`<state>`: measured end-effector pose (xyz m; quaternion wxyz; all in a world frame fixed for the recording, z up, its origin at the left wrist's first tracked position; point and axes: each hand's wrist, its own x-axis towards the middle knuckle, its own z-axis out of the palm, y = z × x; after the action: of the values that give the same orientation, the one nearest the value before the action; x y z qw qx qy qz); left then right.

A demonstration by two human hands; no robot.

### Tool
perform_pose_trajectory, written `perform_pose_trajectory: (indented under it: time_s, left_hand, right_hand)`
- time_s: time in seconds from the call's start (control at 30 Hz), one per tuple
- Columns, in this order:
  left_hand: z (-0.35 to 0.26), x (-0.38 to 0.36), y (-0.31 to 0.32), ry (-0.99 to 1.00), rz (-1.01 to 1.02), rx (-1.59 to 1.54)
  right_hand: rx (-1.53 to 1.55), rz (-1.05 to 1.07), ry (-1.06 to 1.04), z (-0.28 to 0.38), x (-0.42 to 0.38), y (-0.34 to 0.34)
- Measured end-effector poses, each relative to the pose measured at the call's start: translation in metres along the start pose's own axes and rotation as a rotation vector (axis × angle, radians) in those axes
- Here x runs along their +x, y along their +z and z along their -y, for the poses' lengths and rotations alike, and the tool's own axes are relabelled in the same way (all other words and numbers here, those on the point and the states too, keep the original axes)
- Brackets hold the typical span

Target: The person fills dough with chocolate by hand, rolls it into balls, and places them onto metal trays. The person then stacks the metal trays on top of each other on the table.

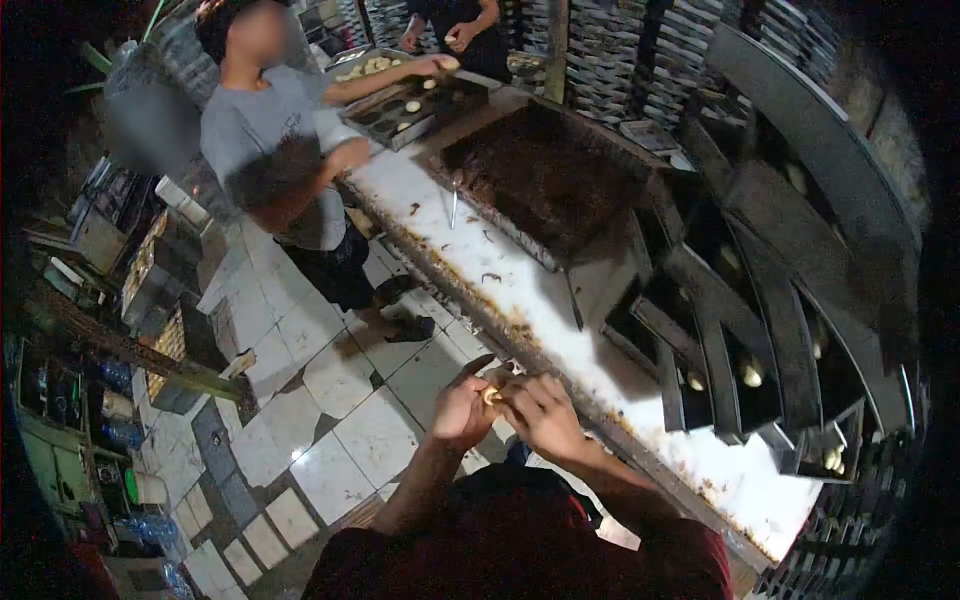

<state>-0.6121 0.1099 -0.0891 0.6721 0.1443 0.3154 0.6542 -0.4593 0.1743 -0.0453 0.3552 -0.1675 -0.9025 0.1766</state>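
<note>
A small pale yellow piece of dough [491, 396] is held between my two hands, in front of my body and just off the table's near edge. My left hand [462, 412] cups it from the left, fingers curled around it. From the right, my right hand [545, 412] pinches at the same piece with its fingertips. Part of the dough is hidden behind the fingers. Beyond my hands lies a large tray [550, 258] of dark brown crumbly filling [540, 165]. A spoon [455, 203] rests by its left side, and a thin dark tool [575, 305] lies near its front corner.
The white table [470, 265] has a stained edge. Dark metal trays [770, 210] stand stacked crookedly at right, some holding dough pieces [750, 374]. A co-worker in a grey shirt [285, 140] reaches over a tray of dough balls [412, 130]; another person [465, 30] stands behind. Trays sit on the tiled floor.
</note>
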Motion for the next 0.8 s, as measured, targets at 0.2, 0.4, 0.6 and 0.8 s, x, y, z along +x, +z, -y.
perform_pose_trajectory:
  time_s: [0.2, 0.4, 0.6, 0.8]
  left_hand:
    - [0.020, -0.079, 0.062, 0.123, -0.001, 0.387]
    - [0.077, -0.096, 0.063, -0.127, -0.015, -0.001]
    - [0.125, -0.123, 0.132, 0.083, 0.352, 0.632]
    - [0.205, -0.103, 0.203, -0.028, 0.139, 0.287]
  right_hand:
    - [0.705, 0.209, 0.736, 0.044, -0.031, -0.056]
    - [0.106, -0.112, 0.309, 0.098, -0.104, -0.077]
    - [0.622, -0.172, 0.834, 0.112, -0.161, -0.152]
    - [-0.201, -0.343, 0.509, 0.122, -0.233, -0.187]
